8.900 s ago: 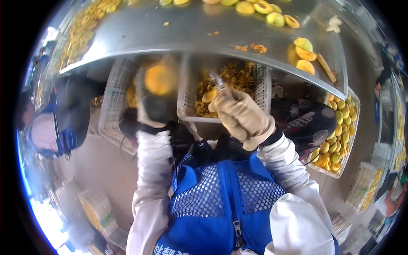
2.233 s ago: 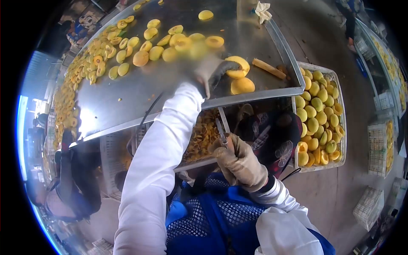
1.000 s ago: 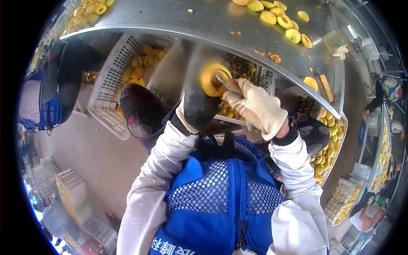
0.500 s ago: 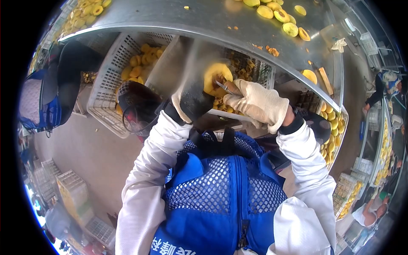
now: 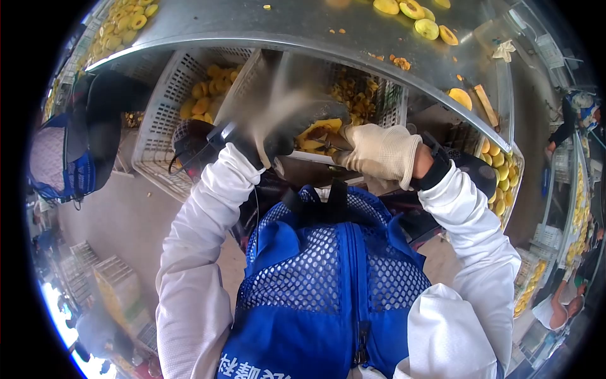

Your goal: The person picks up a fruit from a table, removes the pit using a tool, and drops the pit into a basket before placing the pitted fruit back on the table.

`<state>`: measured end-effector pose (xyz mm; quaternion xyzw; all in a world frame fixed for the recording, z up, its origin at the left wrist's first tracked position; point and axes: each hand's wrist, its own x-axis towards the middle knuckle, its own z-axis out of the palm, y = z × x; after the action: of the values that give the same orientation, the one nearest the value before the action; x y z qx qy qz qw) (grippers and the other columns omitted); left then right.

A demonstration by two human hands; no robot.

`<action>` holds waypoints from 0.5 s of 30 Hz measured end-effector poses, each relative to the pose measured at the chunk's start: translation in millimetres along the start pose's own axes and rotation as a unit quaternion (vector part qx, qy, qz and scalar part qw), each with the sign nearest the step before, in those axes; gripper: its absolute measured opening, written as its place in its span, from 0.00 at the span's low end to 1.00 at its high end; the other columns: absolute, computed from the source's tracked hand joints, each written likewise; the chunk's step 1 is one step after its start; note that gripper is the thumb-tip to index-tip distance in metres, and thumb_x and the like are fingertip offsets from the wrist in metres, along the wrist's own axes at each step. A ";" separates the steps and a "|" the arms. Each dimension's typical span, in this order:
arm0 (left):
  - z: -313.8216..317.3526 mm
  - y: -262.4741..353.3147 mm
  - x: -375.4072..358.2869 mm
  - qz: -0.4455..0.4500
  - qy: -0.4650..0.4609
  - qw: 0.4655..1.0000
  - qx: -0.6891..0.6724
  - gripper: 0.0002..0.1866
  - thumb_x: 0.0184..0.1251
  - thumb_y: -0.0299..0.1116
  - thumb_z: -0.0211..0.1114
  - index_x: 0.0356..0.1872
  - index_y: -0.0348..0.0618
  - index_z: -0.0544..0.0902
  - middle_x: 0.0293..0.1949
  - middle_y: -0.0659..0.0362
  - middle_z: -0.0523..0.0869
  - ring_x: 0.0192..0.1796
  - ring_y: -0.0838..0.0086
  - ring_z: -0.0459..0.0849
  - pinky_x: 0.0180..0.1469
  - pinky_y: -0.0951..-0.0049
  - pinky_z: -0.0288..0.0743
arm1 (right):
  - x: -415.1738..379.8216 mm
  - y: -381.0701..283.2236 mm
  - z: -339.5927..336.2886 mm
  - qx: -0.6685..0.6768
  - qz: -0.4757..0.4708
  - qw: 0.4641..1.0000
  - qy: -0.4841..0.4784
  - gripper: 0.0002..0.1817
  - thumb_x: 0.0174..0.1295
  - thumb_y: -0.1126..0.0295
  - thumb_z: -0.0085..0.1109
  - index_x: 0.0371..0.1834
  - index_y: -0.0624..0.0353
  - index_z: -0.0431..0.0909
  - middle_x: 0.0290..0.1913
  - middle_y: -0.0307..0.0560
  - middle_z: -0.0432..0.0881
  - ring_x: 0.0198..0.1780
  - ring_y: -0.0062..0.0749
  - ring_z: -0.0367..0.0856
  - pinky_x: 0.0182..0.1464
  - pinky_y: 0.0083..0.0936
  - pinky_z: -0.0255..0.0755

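Right fingers: the right hand (image 5: 382, 153), in a pale glove, is closing its fingers around a small metal pitting tool (image 5: 332, 143); only the tip is showing, and it is pressing into the cut face of the fruit, probably so that the stone can come out.
Left fingers: the left hand (image 5: 287, 129), in a dark-palmed glove, is blurred, but it is gripping a yellow peach half (image 5: 319, 132) with the cut side turned toward the tool.
Peach half: it is being held in the air, just in front of the steel table (image 5: 265, 28) edge and directly over the white basket (image 5: 372, 110) under the table, so scraps are likely falling into it.
Second basket: another white basket (image 5: 167, 120) with yellow pieces is standing under the table too, to the left.
Table top: more peach halves (image 5: 420, 19) are lying on it, far from the hands.
Crate of peaches (image 5: 502, 183): it is standing beyond the right end of the table, near the right arm.
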<state>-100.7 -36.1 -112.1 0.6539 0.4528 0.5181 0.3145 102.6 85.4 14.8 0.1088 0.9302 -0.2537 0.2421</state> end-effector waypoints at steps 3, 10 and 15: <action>4.8 53.7 13.1 -0.017 -0.027 0.998 0.049 0.25 0.53 0.26 0.73 0.55 0.35 0.81 0.52 0.45 0.84 0.55 0.51 0.84 0.60 0.60 0.77 | -22.8 -12.5 -25.6 0.337 0.119 0.922 -0.151 0.19 0.71 0.58 0.57 0.51 0.64 0.77 0.28 0.47 0.79 0.19 0.16 0.74 0.16 0.18 0.62; 18.5 81.4 31.0 -0.099 0.046 0.987 -0.117 0.25 0.65 0.19 0.63 0.64 0.32 0.72 0.52 0.47 0.84 0.57 0.62 0.83 0.62 0.63 0.78 | -3.8 25.4 42.4 0.765 -0.104 0.603 -0.200 0.18 0.75 0.58 0.53 0.45 0.67 0.76 0.20 0.33 0.68 0.12 0.12 0.61 0.11 0.15 0.55; 57.0 83.7 40.6 0.053 0.294 0.858 -0.418 0.30 0.68 0.23 0.65 0.69 0.32 0.64 0.54 0.47 0.82 0.58 0.62 0.83 0.60 0.66 0.80 | -3.4 11.0 47.1 0.887 -0.188 0.325 -0.270 0.15 0.75 0.64 0.55 0.49 0.68 0.73 0.17 0.37 0.65 0.07 0.12 0.50 0.04 0.12 0.47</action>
<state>-21.4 -28.3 -37.5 0.3017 0.2297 0.8427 0.3823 127.7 69.7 -23.7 0.0070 0.0323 -0.9821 0.1852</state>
